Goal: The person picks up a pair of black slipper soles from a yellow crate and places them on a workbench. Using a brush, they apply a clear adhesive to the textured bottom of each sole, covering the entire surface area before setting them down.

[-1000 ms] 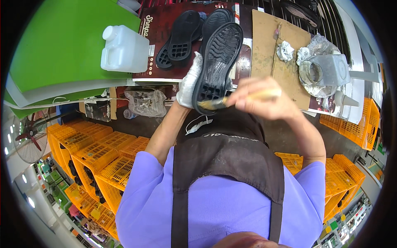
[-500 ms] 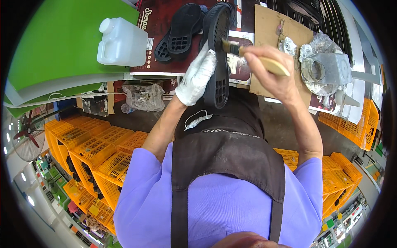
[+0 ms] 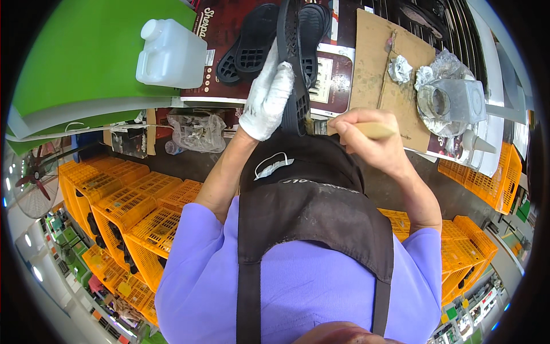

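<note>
3 blk soles [image 3: 293, 69], 1 brush [image 3: 366, 130], 1 jug [image 3: 172, 54], 1 jar [image 3: 450, 103]

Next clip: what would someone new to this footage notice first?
At centre top, the white-gloved left hand holds a black shoe sole on edge, while the bare right hand puts a wooden-handled brush to its lower end. A white plastic jug stands upper left by a green board, and yellow crates are stacked lower left.

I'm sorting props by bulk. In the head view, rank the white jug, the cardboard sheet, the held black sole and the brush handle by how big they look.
1. Cardboard sheet
2. White jug and held black sole: too close to rank, since the sole is seen edge-on and nearer the camera.
3. Brush handle, smallest.
</note>
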The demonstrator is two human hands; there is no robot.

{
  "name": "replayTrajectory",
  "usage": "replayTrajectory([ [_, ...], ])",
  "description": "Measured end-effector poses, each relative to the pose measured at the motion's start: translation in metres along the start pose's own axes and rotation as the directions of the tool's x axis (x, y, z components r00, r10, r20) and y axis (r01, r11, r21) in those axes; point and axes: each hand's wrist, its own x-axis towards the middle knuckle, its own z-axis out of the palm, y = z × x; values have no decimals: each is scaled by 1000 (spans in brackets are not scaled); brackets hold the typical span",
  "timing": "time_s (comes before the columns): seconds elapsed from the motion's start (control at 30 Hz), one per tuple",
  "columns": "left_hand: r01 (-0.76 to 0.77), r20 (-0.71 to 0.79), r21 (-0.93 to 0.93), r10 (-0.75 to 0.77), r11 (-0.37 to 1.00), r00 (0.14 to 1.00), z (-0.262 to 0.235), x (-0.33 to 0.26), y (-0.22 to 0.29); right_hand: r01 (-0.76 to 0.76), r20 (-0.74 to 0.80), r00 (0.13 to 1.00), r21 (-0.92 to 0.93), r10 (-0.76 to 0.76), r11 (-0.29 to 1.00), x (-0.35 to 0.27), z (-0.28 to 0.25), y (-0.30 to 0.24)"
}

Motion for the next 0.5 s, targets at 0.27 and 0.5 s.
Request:
replayTrajectory([
  [0.27,246,139,-464,-204,851,969,-1,-7,-13,-192,154,981,688,117,700,24,-21,18],
  [0.5,581,509,-721,-280,377,814,7,-11,-10,149,-207,976,378,-73,914,47,-30,24],
])
